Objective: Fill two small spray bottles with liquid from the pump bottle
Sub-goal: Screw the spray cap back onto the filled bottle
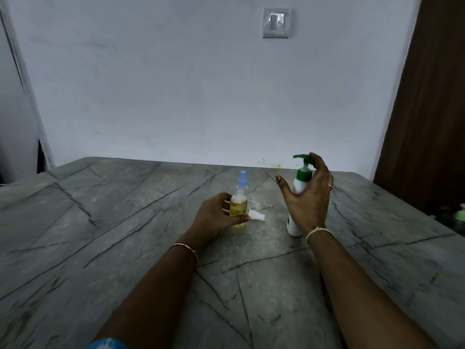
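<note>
A small clear spray bottle (238, 207) holding yellow liquid stands mid-table with a blue spray top (242, 178). My left hand (216, 217) grips its body from the left, thumb across the front. A white spray top (257, 217) lies on the table just right of that thumb. I cannot tell whether a second small bottle stands behind the first. The white pump bottle (295, 226) with a green pump head (302, 157) stands to the right. My right hand (308, 197) is spread in front of it, with the forefinger at the pump head and the thumb held apart.
The grey marble-patterned table (125, 222) ends at a white wall behind. A brown door (427, 109) stands at the right. A pale green object (461, 214) sits at the frame's right edge, beyond the table's right side. A light switch (276, 22) is on the wall.
</note>
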{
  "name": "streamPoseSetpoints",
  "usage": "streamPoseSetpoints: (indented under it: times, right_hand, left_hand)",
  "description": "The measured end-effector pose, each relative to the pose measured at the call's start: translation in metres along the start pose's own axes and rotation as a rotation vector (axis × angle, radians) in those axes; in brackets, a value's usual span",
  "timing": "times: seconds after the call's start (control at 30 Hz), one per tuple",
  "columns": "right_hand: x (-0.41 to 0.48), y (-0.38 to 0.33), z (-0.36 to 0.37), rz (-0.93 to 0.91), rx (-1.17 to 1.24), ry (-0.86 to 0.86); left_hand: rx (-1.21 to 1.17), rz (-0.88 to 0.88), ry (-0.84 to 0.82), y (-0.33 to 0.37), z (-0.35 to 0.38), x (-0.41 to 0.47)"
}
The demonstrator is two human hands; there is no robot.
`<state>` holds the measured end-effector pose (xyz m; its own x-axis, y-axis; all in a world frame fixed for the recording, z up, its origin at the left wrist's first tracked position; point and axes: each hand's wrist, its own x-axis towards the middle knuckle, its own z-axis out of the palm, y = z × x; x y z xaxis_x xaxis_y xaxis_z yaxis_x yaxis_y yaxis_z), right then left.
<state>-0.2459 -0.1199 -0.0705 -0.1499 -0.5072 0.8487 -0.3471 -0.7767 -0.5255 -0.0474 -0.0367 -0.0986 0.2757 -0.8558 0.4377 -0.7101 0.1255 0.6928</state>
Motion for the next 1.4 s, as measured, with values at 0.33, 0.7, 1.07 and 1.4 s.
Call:
streamPoseSetpoints:
  times: [0.33, 0.7, 1.07, 1.4]
  right_hand:
    - [-0.003, 0.001, 0.001, 0.014, -0.094, 0.038]
    - [-0.011, -0.029, 0.006, -0.432, -0.238, -0.064]
    - [-0.038, -0.024, 0.033, -0.152, -0.482, -0.823]
    - [-0.035, -0.022, 0.031, -0.068, -0.383, -0.81]
  left_hand:
    - [-0.055, -0.076, -0.066, 0.001, -0.014, 0.0]
    - [-0.051, -0.094, -0.115, -0.001, -0.025, 0.001]
    - [-0.087, -0.139, -0.102, -0.011, -0.031, 0.003]
    - [-0.133, -0.18, -0.088, -0.009, -0.031, 0.002]
